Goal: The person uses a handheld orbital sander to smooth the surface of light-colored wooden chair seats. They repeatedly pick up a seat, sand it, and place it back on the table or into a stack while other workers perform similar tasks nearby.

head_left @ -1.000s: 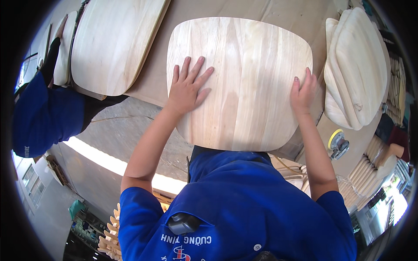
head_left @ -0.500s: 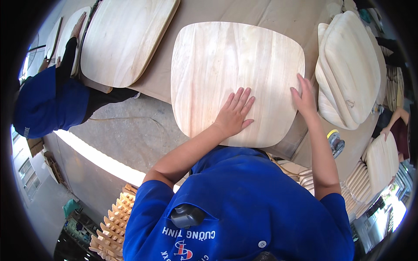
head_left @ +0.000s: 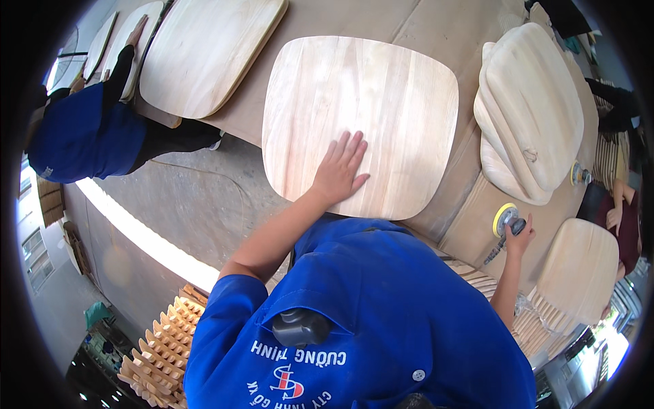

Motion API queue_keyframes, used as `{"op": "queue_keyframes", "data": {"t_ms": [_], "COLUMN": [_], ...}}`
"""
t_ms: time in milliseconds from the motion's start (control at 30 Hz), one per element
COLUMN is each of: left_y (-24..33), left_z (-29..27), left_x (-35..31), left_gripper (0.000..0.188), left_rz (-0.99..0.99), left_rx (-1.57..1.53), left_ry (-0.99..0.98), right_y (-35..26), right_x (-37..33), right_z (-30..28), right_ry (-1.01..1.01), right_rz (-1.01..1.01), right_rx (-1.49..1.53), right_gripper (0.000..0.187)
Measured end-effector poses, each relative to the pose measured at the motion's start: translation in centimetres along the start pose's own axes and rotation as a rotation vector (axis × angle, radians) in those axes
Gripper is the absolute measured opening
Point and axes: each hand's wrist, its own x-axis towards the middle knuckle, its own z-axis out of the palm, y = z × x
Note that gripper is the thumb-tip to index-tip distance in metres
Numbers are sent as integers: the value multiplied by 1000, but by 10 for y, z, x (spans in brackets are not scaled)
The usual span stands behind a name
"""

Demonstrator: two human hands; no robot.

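Note:
A pale wooden panel with rounded corners lies flat on the table in front of me, like a chair seat or small tabletop. My left hand rests palm down on its near part, fingers stretched and slightly apart. Off to the right, my right hand is at a disc sander with a yellow pad and dark body. Its fingers close on the sander's body, with one finger pointing outward. Part of that grip is hidden by the hand itself.
Stacked wooden panels stand on the right of the brown-covered table; another stack is at the far left. A second sander lies near the right stack. One co-worker in blue works at left, another at far right. Slatted wooden parts are at lower left.
My right hand has left the panel's right edge and moved down and right to the sander, which has turned to show more of its yellow pad. My left hand stays on the panel.

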Motion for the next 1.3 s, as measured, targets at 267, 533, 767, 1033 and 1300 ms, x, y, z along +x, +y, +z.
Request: {"op": "queue_keyframes", "data": {"t_ms": [267, 533, 767, 1033, 1300], "left_y": [-36, -55, -23, -24, -32], "left_z": [-12, -7, -16, 1, 10], "left_x": [-134, -113, -123, -115, -120], "left_gripper": [76, 102, 102, 75, 53], "left_rz": [-256, -740, -1076, -1211, -1160], "left_rx": [103, -91, -931, -1469, -1613], "left_ry": [-71, 361, 240, 18, -25], "right_y": [-92, -388, -523, -570, -532], "right_x": [-43, -117, -129, -51, -106], "right_z": [-34, 32, 91, 92, 99], "right_ry": [-133, -505, -493, -140, -357], "right_rz": [-407, -1142, -1195, -839, -1139], "right_rx": [110, -227, -159, -160, -262], "right_gripper": [76, 68, 65, 65, 64]}}
